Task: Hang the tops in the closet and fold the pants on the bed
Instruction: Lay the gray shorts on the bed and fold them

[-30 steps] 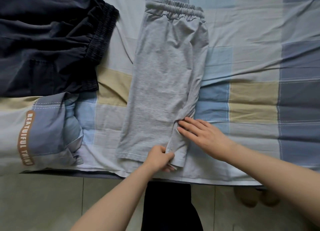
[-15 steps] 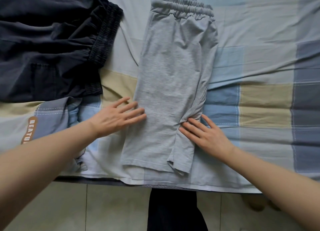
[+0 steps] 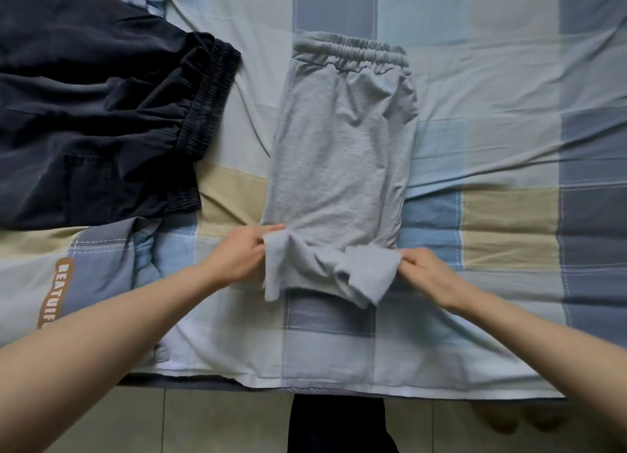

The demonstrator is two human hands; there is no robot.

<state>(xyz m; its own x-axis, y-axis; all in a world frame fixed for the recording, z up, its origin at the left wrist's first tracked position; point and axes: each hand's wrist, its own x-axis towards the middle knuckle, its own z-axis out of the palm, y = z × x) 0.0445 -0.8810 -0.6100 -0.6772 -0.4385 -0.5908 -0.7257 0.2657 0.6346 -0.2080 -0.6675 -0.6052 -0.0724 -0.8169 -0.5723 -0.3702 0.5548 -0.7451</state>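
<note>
Grey shorts (image 3: 339,154) lie folded lengthwise on the checked bed sheet (image 3: 509,79), elastic waistband at the far end. Their hem end is lifted off the sheet and turned up toward the waistband. My left hand (image 3: 242,254) pinches the left corner of that hem. My right hand (image 3: 427,274) pinches the right corner. A pair of black shorts (image 3: 95,120) with an elastic waistband lies spread out at the far left of the bed.
A blue-grey garment (image 3: 101,273) with brown lettering lies near the left bed edge, below the black shorts. The bed's front edge (image 3: 339,390) runs across the bottom, with tiled floor beneath. My dark trouser leg (image 3: 336,425) shows at the bottom centre.
Both hands had been lying flat on the grey shorts. They now pinch the hem corners and have lifted that end up and away from me. The camera view has shifted up the bed.
</note>
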